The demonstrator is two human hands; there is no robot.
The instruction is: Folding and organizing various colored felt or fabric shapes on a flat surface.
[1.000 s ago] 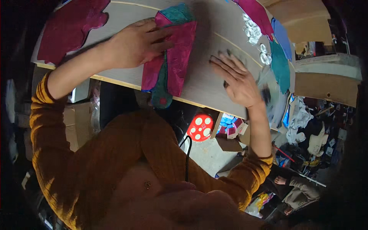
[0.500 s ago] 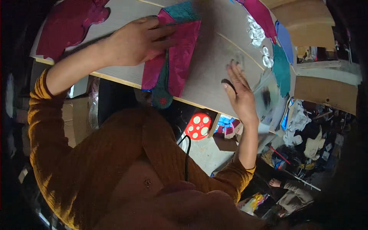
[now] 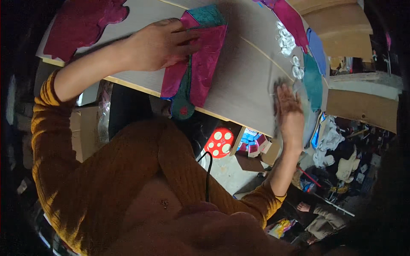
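My left hand [image 3: 164, 47] lies on a flat, shiny magenta piece [image 3: 209, 64] with a teal end, its fingers apart and pressing lightly on it. From under the fingers a teal strip [image 3: 183, 109] with a rounded tip and a red spot runs down past the table's near edge. My right hand [image 3: 291, 113] is over the right part of the grey table [image 3: 243, 77], fingers stretched out and slightly blurred, with nothing visible in it. Some clear plastic film seems to lie beside that hand; its outline is hard to make out.
Dark magenta sheets [image 3: 85, 25] lie at the far left. Clear looped pieces [image 3: 285, 40], a teal sheet [image 3: 314, 81] and a blue sheet [image 3: 317, 47] line the right side. Below are a red dotted stool [image 3: 218, 143] and a box of packets [image 3: 254, 141]. Another person [image 3: 326, 219] is at lower right.
My right hand has moved right and a little toward me, and the clear film beside it has shifted. My left hand stays on the magenta piece.
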